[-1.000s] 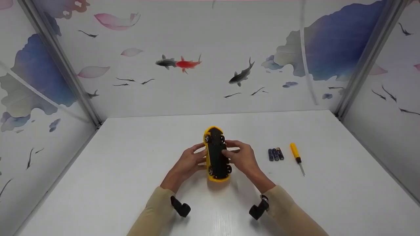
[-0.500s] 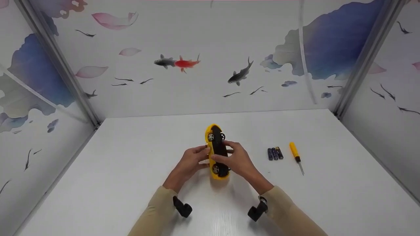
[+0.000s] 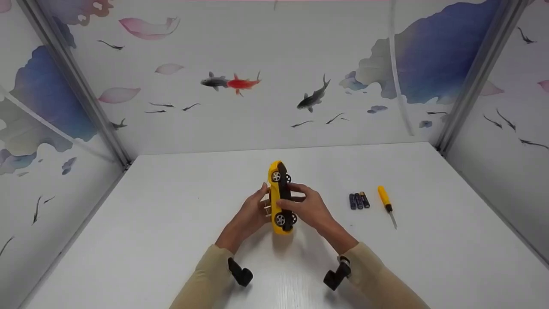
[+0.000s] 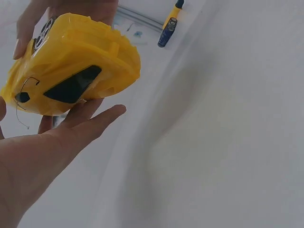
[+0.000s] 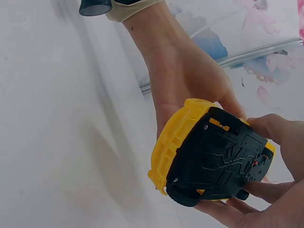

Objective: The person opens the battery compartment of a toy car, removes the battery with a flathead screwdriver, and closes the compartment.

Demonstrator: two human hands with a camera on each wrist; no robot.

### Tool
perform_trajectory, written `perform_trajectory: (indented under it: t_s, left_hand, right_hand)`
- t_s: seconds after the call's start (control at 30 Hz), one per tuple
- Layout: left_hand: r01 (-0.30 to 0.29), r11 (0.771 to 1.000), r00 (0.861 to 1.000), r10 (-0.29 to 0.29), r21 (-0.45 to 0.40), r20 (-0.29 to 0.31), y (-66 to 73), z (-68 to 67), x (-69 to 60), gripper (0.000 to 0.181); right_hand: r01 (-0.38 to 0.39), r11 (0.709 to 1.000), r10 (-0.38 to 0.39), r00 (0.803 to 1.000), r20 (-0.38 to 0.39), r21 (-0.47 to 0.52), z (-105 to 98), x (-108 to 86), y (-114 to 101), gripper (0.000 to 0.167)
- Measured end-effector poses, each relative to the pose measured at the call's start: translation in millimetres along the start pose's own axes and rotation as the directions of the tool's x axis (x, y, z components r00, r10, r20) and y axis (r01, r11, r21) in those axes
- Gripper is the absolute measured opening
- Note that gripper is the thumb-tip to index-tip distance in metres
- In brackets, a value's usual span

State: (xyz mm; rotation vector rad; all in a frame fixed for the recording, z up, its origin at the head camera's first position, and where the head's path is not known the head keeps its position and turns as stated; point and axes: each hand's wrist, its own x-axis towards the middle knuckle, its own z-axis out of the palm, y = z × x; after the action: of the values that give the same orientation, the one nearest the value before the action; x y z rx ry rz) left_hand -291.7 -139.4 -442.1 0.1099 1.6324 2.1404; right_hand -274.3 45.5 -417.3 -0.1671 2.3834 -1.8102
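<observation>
Above the table, a yellow toy car (image 3: pixel 275 201) is held on its side. Its roof faces left and its black underside (image 5: pixel 218 159) faces right. My right hand (image 3: pixel 311 208) grips it, thumb across the near side and fingers at the underside. My left hand (image 3: pixel 253 210) lies at the roof side with fingers fairly straight, palm toward the car and thumb raised. The left wrist view shows a dark window (image 4: pixel 73 85) and a thin bent wire (image 4: pixel 29 88) at the roof. Some left fingers are hidden behind the car.
Three dark batteries (image 3: pixel 359 201) lie side by side right of the hands. Beyond them is a screwdriver (image 3: pixel 385 199) with a yellow handle. White printed panels (image 3: pixel 274 124) wall in the table (image 3: pixel 171 193) at the back and sides.
The car has rolled so its underside turns from facing up to facing right, showing more of its yellow side. My left thumb has lifted off; the right thumb has shifted across the car.
</observation>
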Motion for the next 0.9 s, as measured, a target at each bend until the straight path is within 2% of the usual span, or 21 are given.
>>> perform_trajectory:
  t_s: [0.23,0.37,0.5,0.6,0.9]
  left_hand:
    - [-0.014,0.998,0.999,0.012,-0.067,-0.037,-2.9,1.3,0.5,0.075]
    - [-0.033,0.996,0.998,0.028,-0.085,-0.061,-4.3,0.9,1.3,0.072]
    - [-0.049,0.997,0.997,0.045,-0.066,-0.062,-5.6,0.9,2.4,0.067]
    - [-0.038,0.998,0.997,0.034,-0.057,-0.069,-6.7,1.8,2.8,0.064]
    - [-0.007,1.000,0.997,0.008,0.015,-0.077,-6.9,2.4,1.9,0.059]
  right_hand:
    - [0.009,1.000,-0.009,0.999,-0.037,0.004,-3.4,-1.3,-3.1,0.063]
    - [0.065,0.998,-0.064,0.995,-0.080,0.005,-4.0,-3.1,-5.2,0.055]
    - [0.145,0.988,-0.137,0.982,-0.128,0.050,-4.4,-4.1,-6.1,0.046]
    - [0.186,0.978,-0.170,0.973,-0.153,0.097,-5.2,-4.2,-6.1,0.040]
    - [0.189,0.976,-0.167,0.968,-0.187,0.108,-8.4,-1.7,-2.8,0.038]
